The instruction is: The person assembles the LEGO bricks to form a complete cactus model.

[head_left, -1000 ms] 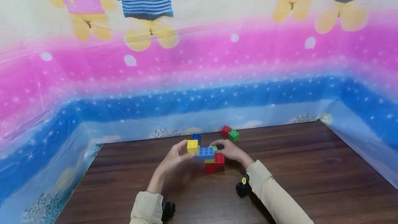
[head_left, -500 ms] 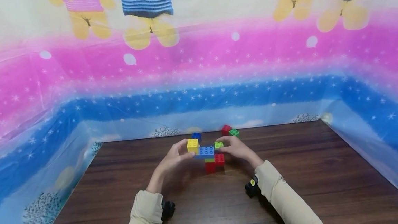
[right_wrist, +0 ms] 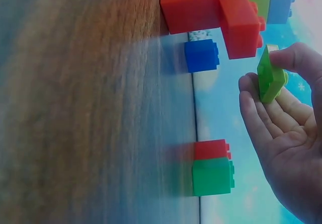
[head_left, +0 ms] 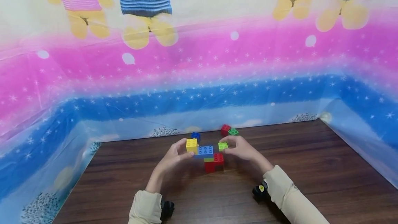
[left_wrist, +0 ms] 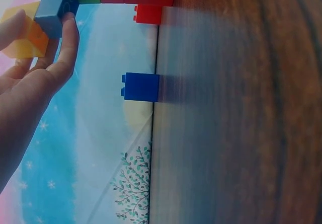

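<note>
In the head view a small built stack stands on the table. Red bricks (head_left: 209,167) form its base, a lime layer (head_left: 208,160) lies above, and a long light-blue brick (head_left: 205,151) tops that, jutting left. A yellow brick (head_left: 191,145) sits at the blue brick's left end. My left hand (head_left: 170,162) grips the yellow brick between thumb and fingers, and one fingertip touches the blue brick in the left wrist view. Just right of the stack and apart from it, my right hand (head_left: 244,148) pinches a thin lime-green brick (right_wrist: 271,75), its hollow underside facing the table.
Behind the stack stands a dark-blue brick (head_left: 195,135). A red brick (head_left: 225,129) and a green brick (head_left: 233,132) are close together near the table's back edge. A printed cloth (head_left: 199,110) hangs along that edge. The wooden table (head_left: 311,168) extends to both sides.
The right hand has drawn away to the right of the stack, carrying the lime-green brick, which was beside the blue brick. My left hand has stayed nearly still on the yellow brick.
</note>
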`<control>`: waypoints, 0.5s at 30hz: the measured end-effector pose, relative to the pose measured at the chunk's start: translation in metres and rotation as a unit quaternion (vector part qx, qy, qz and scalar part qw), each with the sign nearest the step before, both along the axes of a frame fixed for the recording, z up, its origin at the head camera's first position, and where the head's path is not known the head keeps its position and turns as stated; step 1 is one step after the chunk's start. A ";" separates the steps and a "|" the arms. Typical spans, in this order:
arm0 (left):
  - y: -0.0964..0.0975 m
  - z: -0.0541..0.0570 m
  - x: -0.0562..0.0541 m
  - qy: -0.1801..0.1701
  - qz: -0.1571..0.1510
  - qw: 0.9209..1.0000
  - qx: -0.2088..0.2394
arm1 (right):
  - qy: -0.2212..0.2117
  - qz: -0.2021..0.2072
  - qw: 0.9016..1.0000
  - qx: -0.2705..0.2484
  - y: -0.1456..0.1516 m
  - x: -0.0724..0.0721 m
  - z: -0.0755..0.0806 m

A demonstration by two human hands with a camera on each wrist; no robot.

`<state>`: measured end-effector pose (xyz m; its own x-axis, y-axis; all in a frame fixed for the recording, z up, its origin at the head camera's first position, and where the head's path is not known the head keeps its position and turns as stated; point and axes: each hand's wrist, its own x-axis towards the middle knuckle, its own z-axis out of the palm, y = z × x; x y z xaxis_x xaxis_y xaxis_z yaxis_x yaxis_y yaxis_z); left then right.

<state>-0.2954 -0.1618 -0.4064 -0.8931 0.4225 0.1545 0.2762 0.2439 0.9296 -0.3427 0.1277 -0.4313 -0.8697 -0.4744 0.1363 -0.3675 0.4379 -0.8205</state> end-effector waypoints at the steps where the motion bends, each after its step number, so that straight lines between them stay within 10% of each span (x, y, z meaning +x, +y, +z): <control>1: 0.000 0.000 0.000 0.000 -0.004 1.000 0.003 | -0.001 0.002 1.000 -0.001 0.001 0.002 0.000; 15: -0.001 -0.001 -0.001 -0.005 -0.020 1.000 0.010 | 0.005 0.020 1.000 -0.002 0.002 0.023 -0.001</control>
